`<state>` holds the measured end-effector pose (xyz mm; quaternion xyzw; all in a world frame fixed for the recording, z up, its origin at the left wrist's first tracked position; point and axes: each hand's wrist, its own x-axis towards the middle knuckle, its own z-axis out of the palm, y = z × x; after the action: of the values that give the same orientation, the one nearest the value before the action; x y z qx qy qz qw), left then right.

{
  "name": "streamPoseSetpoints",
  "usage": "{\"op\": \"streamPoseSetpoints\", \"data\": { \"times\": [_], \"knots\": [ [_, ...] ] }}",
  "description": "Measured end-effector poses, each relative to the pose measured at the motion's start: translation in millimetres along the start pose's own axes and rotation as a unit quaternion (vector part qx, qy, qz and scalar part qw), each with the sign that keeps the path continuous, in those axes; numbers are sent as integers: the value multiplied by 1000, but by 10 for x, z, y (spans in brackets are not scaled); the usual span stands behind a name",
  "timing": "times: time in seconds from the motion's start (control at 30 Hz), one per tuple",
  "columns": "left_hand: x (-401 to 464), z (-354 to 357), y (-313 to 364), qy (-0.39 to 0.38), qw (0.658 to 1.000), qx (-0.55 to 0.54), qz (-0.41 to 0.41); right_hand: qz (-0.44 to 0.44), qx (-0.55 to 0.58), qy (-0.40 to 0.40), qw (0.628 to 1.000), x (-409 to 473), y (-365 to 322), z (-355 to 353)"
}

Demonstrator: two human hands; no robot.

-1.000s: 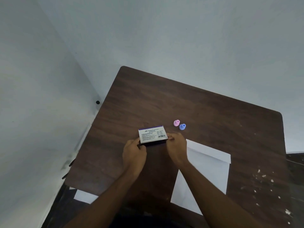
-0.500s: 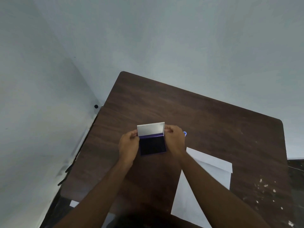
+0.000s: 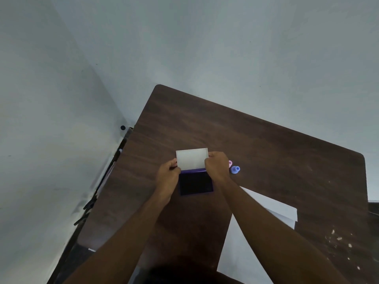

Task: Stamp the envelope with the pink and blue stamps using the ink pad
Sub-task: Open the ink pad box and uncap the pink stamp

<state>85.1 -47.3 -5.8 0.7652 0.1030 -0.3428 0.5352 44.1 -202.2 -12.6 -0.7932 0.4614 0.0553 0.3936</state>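
Both hands — left hand [image 3: 168, 174] and right hand [image 3: 217, 168] — pinch the side edges of the ink pad's lid [image 3: 192, 158], which stands upright over the dark ink pad [image 3: 196, 185] on the desk [image 3: 266, 152]. Fold the lid fully back, holding the base flat — the blue stamp [image 3: 235, 169] waits just to the right, the envelope [image 3: 242, 240] nearer.

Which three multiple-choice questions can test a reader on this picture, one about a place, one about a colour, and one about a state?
1. Where does the blue stamp stand?
A. On the envelope
B. On the table, to the right of the right hand
C. Inside the ink pad

2. What colour is the envelope?
A. White
B. Brown
C. Yellow

3. In what state is the ink pad?
A. Shut
B. Upside down
C. Open, lid raised

Answers:
1 B: it sits on the bare table beyond the right hand.
2 A: the paper shows white.
3 C: both hands, the left hand too, hold the lid up, and the dark ink surface shows.
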Motion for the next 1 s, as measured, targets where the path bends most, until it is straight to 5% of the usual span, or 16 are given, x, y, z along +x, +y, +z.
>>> {"op": "streamPoseSetpoints", "data": {
  "times": [0.33,0.5,1.0],
  "knots": [
    [-19,33,-48,59,989,106,88,-22,-36,29,999,-35,6,-83],
    [-100,106,-115,29,977,143,156,-144,-98,120,977,-192,177,-369],
    [-170,333,-145,-56,969,139,197,-116,-188,101,970,-75,529,-562]
  ]
}}
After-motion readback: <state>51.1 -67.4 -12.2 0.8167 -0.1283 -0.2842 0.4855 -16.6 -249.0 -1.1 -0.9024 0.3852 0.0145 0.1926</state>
